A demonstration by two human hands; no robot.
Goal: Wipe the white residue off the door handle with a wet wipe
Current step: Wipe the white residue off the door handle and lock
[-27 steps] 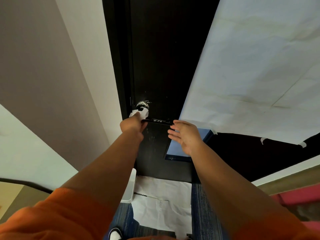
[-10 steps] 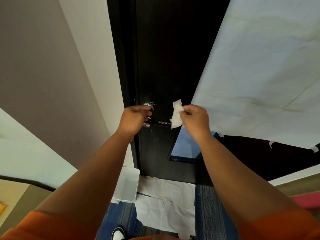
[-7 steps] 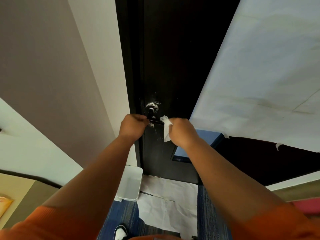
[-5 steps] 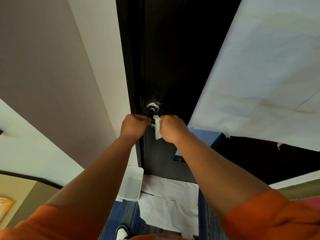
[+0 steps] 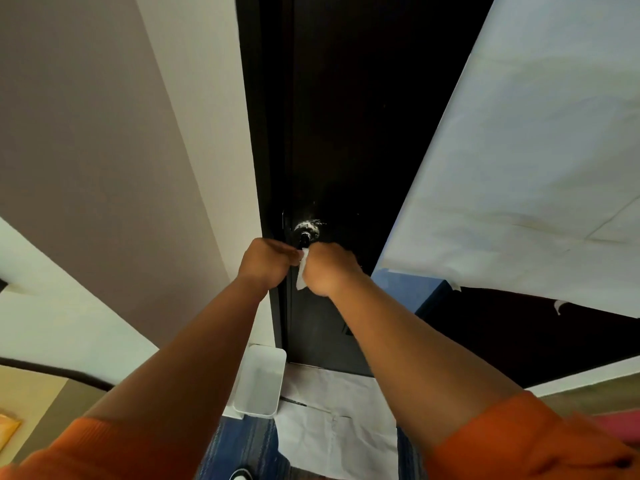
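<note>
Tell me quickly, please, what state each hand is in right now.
Left hand: fingers curled by the door handle; what it holds cannot be told.
Right hand: closed, gripping the wet wipe.

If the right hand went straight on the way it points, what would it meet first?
Probably the door handle, at its residue-smeared base just beyond the right hand, which holds the wet wipe. The left hand sits close beside that line, so depth leaves doubt.

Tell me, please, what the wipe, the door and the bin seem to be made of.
Wipe: thin, limp white nonwoven or tissue, judging by its soft folds.
Door: dark, smooth, low-sheen panel, wood or laminate; cannot tell which.
Bin: white plastic, probably, from its rounded moulded rim.
</note>
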